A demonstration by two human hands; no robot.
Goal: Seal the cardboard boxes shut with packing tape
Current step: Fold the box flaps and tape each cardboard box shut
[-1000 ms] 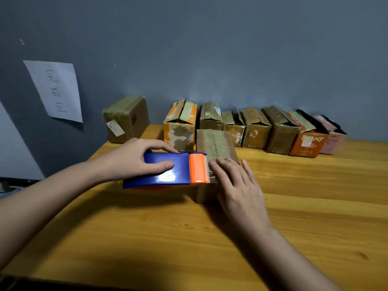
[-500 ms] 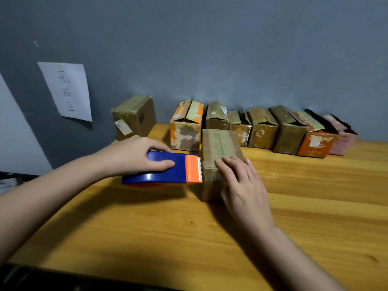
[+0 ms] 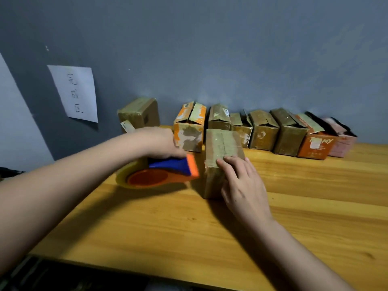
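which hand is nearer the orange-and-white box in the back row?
Left. The left hand, gripping the tape dispenser, sits right beside the orange-and-white box. The right hand rests on the front box, farther away.

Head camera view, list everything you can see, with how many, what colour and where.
box being taped: one, brown, mid-table, under the right hand
tape dispenser: one, blue and orange with a yellowish roll, at that box's left side
boxes in the back row: seven, brown, orange and pink, along the wall
separate box: one, brown, back left
paper note: one, white, on the wall
table: one, yellow wood
left hand: grips the dispenser
right hand: fingers flat on the box
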